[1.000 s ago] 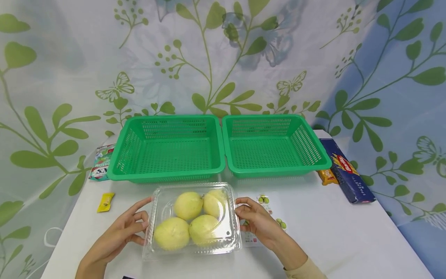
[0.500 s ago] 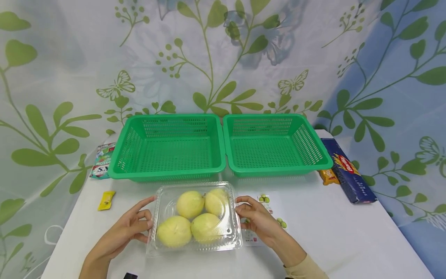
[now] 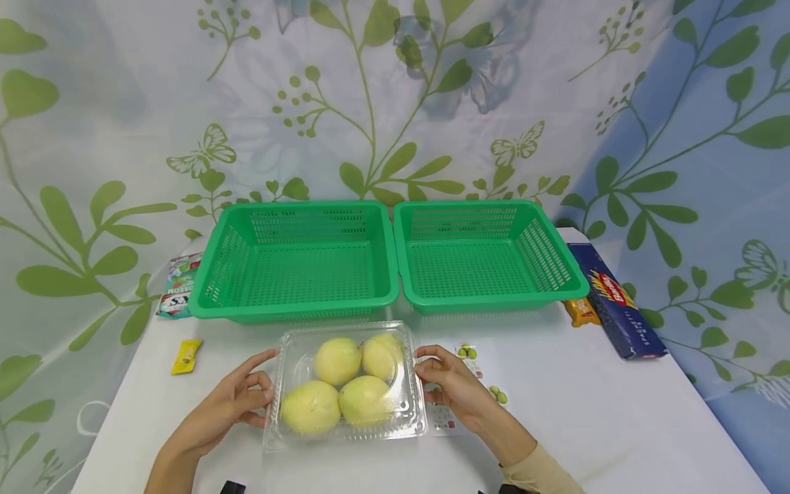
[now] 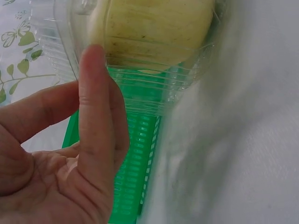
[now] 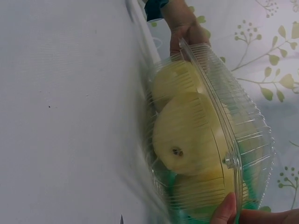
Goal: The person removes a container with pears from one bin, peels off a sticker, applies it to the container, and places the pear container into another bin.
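Note:
Between my two hands is a clear plastic clamshell container (image 3: 345,333) with its lid down. Several pale yellow, pear-like fruits (image 3: 310,407) lie inside; in the right wrist view one fruit (image 5: 183,133) shows a dark blossom end. My left hand (image 3: 231,401) grips the container's left side, and in the left wrist view a fingertip presses at its rim. My right hand (image 3: 453,385) pinches the opposite side, thumb against the rim in the right wrist view. The container stands off the white table in both wrist views.
Behind the container stand a left green basket (image 3: 295,312) and a right green basket (image 3: 494,302). A yellow packet (image 3: 186,357) and a candy bag (image 3: 179,285) lie left. An orange packet (image 3: 581,313) and spaghetti box (image 3: 617,302) lie right. A printed sheet (image 3: 484,363) lies near my right hand.
The container's left side has shifted a little to the right and away from me, my left hand with it. My right hand has hardly moved.

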Motion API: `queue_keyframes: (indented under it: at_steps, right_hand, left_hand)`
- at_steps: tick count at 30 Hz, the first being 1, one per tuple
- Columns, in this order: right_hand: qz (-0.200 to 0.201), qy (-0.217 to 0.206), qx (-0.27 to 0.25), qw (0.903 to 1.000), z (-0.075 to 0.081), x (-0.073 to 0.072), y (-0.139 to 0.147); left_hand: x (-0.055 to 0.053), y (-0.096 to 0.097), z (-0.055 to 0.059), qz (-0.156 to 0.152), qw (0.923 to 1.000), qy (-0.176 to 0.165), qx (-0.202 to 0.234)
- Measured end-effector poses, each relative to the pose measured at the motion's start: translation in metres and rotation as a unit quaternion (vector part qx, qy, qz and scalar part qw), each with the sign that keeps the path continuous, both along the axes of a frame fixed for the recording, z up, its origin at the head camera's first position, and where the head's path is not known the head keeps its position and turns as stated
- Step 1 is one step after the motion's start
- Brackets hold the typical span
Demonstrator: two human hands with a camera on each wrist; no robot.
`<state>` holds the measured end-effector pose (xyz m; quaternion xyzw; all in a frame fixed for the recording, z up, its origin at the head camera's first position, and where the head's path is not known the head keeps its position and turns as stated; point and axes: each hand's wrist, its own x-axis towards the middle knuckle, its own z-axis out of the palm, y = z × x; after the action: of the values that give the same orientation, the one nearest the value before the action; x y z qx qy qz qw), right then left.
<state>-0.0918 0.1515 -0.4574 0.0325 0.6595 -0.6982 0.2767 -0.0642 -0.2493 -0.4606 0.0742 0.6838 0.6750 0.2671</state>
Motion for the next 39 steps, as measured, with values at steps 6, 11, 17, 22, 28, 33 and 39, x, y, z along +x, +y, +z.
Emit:
queue_keyframes:
  at_steps: [6, 11, 17, 22, 28, 33, 39]
  right_hand:
    - [0.000, 0.004, 0.001, 1.0000, 0.001, 0.000, 0.000]
    - [-0.001, 0.005, 0.002, 1.0000, 0.002, -0.004, 0.000]
    - [0.003, 0.020, 0.018, 0.9996, 0.005, -0.015, 0.000]
    - [0.005, 0.014, 0.018, 0.9997, 0.004, -0.025, 0.000]
    - [0.000, 0.013, 0.015, 0.9998, 0.000, -0.033, -0.001]
    - [0.000, 0.021, 0.011, 0.9997, -0.002, -0.035, -0.001]
    - [0.002, 0.022, 0.007, 0.9997, -0.001, -0.034, -0.002]
  left_hand:
    - [0.000, -0.001, -0.001, -0.006, 1.0000, 0.002, 0.006]
    - [-0.005, 0.001, 0.001, 0.000, 0.9997, 0.017, -0.016]
    - [-0.012, 0.007, 0.003, 0.026, 0.9982, 0.027, -0.047]
    - [-0.017, 0.011, 0.006, 0.048, 0.9966, 0.022, -0.063]
    - [-0.021, 0.015, 0.007, 0.067, 0.9949, 0.004, -0.075]
    - [-0.022, 0.016, 0.007, 0.074, 0.9941, -0.004, -0.078]
    - [-0.022, 0.016, 0.008, 0.074, 0.9940, -0.002, -0.080]
